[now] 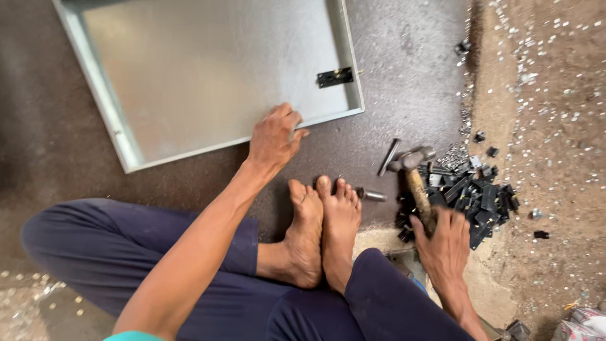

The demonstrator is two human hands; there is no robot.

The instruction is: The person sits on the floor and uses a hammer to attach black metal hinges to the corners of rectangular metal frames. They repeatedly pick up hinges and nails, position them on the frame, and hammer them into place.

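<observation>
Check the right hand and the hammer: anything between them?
Nothing visible. The right hand already rests on the lower end of the hammer handle, beside the pile of black metal parts. The left hand is on the edge of the metal tray, apart from the hammer.
</observation>
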